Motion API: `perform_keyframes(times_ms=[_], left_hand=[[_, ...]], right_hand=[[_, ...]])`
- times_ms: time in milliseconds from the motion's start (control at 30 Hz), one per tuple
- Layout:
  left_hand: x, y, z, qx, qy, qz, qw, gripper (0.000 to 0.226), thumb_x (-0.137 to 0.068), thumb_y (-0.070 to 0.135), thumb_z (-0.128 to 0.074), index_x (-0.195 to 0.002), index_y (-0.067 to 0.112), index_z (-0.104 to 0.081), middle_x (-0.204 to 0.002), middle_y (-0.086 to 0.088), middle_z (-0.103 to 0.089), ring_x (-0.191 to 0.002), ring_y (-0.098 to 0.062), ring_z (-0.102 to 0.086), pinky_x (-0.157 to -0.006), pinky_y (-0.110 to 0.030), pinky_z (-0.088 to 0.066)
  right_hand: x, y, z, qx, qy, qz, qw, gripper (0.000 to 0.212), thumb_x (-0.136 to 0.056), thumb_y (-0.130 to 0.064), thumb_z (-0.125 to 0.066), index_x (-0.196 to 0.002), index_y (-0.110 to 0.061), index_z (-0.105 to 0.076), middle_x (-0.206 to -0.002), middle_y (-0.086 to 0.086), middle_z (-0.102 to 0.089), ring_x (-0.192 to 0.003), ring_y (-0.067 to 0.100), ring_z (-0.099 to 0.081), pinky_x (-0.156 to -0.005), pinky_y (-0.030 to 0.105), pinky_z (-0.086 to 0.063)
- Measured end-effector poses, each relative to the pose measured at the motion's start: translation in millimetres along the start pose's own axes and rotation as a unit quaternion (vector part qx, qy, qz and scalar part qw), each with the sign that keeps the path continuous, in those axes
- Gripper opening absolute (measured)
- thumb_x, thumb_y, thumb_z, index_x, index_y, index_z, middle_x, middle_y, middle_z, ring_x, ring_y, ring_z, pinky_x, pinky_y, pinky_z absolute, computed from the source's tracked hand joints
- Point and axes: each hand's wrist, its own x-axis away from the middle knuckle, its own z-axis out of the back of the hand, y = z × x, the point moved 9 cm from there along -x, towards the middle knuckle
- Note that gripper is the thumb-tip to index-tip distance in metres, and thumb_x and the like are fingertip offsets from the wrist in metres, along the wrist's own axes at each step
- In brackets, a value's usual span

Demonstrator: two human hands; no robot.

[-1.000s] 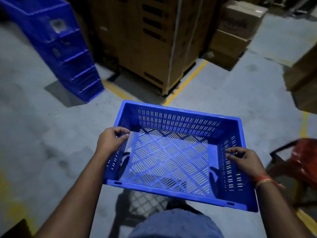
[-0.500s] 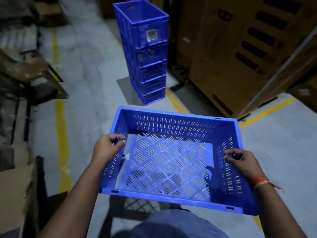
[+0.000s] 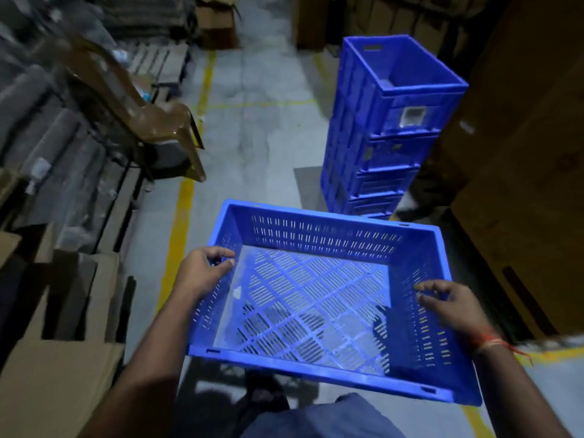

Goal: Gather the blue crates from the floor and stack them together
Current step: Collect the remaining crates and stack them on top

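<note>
Crate point(image 3: 316, 298), blue, slotted walls & base, empty, both hands gripping

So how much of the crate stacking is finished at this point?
Partly done: a stack of blue crates already stands on the floor ahead. In hand: the left hand and right hand grip the side rims of an empty slotted crate, carried above the floor and short of the stack. Left: setting this crate on top. No other loose crates show in this view, so I can't tell if more remain.
</note>
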Motion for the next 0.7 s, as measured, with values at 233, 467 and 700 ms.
perform_keyframes(times_ms=[233,467,700], left_hand=[[-146,-6,73,0.007,-0.011,-0.013,1.000,0.012,-0.084,0.015,-0.078,-0.090,0.026,-0.076,-0.068,0.006,-0.061,-0.064,-0.012,-0.055,-0.063,-0.022,-0.043],[-284,0,128,-0.008,0.004,-0.019,1.000,0.012,-0.082,0.024,-0.079,-0.084,0.035,-0.075,-0.071,-0.001,-0.063,-0.061,-0.013,-0.055,-0.063,-0.029,-0.042],[-445,-9,143,0.001,-0.020,-0.023,1.000,0.021,-0.071,0.038,-0.077,-0.082,0.055,-0.073,-0.066,0.001,-0.061,-0.059,-0.015,-0.052,-0.066,-0.031,-0.043]], right_hand=[[-92,-118,-68,-0.011,0.001,0.023,1.000,0.015,-0.081,0.001,-0.073,-0.089,-0.012,-0.075,-0.051,-0.021,-0.062,-0.040,-0.006,-0.048,-0.044,0.005,-0.036],[-183,-202,-124,-0.035,-0.003,0.042,0.999,0.016,-0.082,-0.001,-0.074,-0.087,-0.017,-0.074,-0.053,-0.015,-0.063,-0.038,-0.002,-0.047,-0.042,0.008,-0.036],[-314,-254,-184,-0.051,0.004,0.012,0.999,0.015,-0.083,0.001,-0.072,-0.089,-0.012,-0.074,-0.045,-0.012,-0.056,-0.033,-0.001,-0.039,-0.037,0.009,-0.031]])
